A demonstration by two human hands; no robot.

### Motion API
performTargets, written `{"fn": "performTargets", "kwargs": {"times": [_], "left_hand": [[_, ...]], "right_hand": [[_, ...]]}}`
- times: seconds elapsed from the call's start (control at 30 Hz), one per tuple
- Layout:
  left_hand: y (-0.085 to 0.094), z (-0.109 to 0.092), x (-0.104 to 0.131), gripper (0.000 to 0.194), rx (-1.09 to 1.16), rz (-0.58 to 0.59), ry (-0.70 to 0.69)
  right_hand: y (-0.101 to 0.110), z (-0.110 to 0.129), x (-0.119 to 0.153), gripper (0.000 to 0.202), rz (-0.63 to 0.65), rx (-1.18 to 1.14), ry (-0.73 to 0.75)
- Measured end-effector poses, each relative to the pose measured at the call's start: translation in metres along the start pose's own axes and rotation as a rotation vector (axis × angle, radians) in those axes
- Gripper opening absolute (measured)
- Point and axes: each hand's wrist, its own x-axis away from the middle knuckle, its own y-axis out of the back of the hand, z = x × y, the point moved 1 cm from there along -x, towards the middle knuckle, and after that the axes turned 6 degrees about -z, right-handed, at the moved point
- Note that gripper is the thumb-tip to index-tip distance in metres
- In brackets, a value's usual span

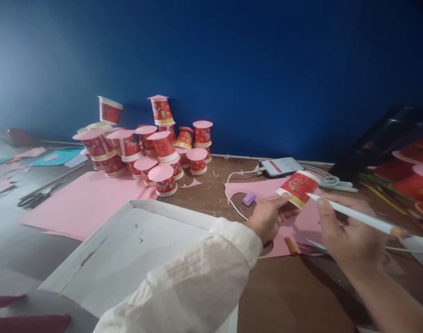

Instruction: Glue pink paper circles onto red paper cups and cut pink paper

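My left hand [269, 217] has its fingers around a red paper cup [299, 187] with a gold band, tilted on its side above pink paper [279, 247]. In my right hand [350, 231] is a white pen [357, 214], held between thumb and fingers, its tip close to the cup's lower edge. Whether the tip touches the cup cannot be made out. A purple eraser [249, 199] lies on the pink paper, left of the cup.
Stacked red cups [164, 148] with pink discs stand at the back left. A phone [282, 167] with a white cable lies behind the cup. A white tray [170, 210], pink sheets [83, 203] and scissors [38, 196] are to the left; more red cups [411, 185] are at the right.
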Motion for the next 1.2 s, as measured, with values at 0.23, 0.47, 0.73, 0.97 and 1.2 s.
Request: {"fn": "performTargets", "kwargs": {"times": [0.23,0.47,0.73,0.97,1.2], "left_hand": [[-0.0019,-0.0015,0.0046,0.019,-0.061,0.015,-0.028],[-0.0014,-0.0024,0.005,0.022,-0.07,-0.009,-0.02],[-0.0009,-0.0011,0.0017,0.022,-0.049,-0.015,0.0],[-0.0018,-0.0035,0.0036,0.026,-0.055,-0.018,-0.003],[-0.0045,-0.0044,0.0043,0.024,-0.094,-0.026,-0.011]], "right_hand": [[-0.0045,0.01,0.0029,0.023,0.086,0.03,0.06],[-0.0031,0.0101,0.0005,0.025,0.114,0.042,0.067],[-0.0032,0.003,0.0057,0.029,0.081,0.112,0.051],[-0.0028,0.0066,0.0046,0.034,0.193,0.053,-0.004],[-0.0049,0.0061,0.006,0.035,0.18,0.039,0.047]]}}
